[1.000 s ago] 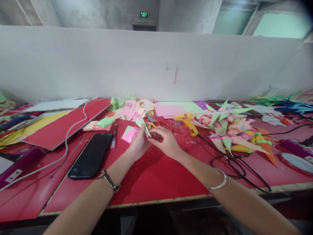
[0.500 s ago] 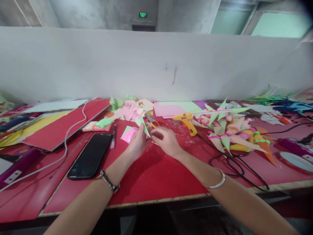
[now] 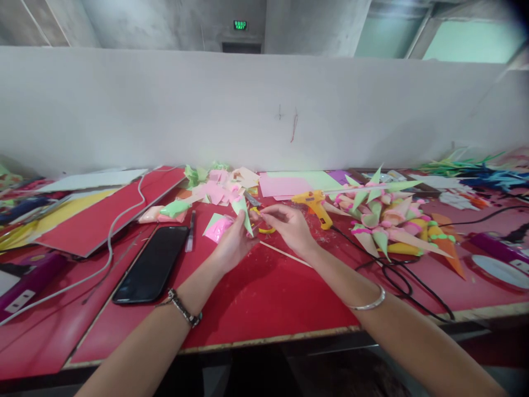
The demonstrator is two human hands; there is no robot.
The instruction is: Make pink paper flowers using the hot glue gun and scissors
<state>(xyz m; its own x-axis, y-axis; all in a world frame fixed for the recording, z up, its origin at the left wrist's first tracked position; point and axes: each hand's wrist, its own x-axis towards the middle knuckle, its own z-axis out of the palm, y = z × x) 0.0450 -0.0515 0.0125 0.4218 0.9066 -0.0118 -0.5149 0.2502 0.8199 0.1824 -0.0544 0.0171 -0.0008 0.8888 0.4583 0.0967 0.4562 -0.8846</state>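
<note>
Near the middle of the red table [image 3: 281, 309], my left hand [image 3: 235, 242] holds a light green paper cone [image 3: 243, 212] with a bit of pink at its top. My right hand [image 3: 289, 227] is just right of it, thumb and fingertips pinched together; what they hold, if anything, is too small to make out. Yellow-handled scissors [image 3: 266, 229] lie behind the fingers. A thin pale stick [image 3: 285, 254] runs beneath my right hand. Beside my left hand lies a bright pink packet [image 3: 219, 228] on green paper.
A yellow glue gun [image 3: 314, 207] lies right of my hands, its black cable looping to the table edge. Finished-looking paper cones [image 3: 378, 215] are piled farther right. A black phone [image 3: 152, 264], a pen [image 3: 190, 231] and a red board [image 3: 111, 212] lie left.
My right hand has moved slightly right and up, away from the paper cone. The pale stick and the yellow scissor handles now show more. My left hand still holds the cone.
</note>
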